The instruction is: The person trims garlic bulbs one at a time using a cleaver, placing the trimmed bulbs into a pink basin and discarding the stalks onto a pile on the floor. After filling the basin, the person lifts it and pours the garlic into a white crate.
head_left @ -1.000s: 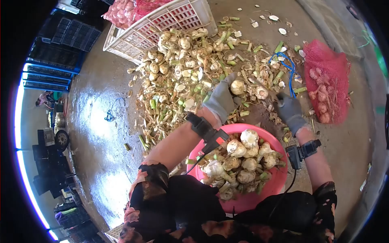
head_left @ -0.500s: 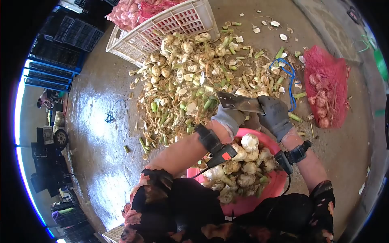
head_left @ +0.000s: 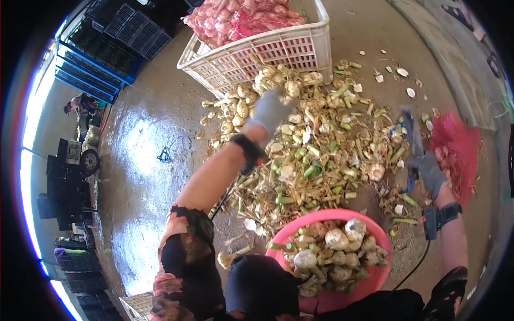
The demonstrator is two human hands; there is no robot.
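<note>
My left hand (head_left: 270, 111), in a grey work glove, reaches out over the heap of garlic bulbs (head_left: 241, 109) on the floor, at its far left part. Its fingers are smeared by motion. Off to the right, my gloved right hand (head_left: 428, 172) is closed round the handle of a cleaver (head_left: 412, 134), whose blurred blade points away from me. Between my arms, close to my body, a pink basin (head_left: 383, 241) holds several garlic bulbs (head_left: 337, 239) with short stems. Cut stems and dry husks (head_left: 310, 171) lie all through the heap.
A white plastic crate (head_left: 321, 48) with red net bags of garlic (head_left: 230, 21) stands behind the heap. Beside my right hand lies a red mesh bag (head_left: 455, 139). Farther left are stacked dark crates (head_left: 128, 29), a wheel (head_left: 90, 162) and another person (head_left: 83, 104).
My hands have parted: the left swung forward and left over the heap, the right moved right with the cleaver. The view has shifted, showing more of the crate.
</note>
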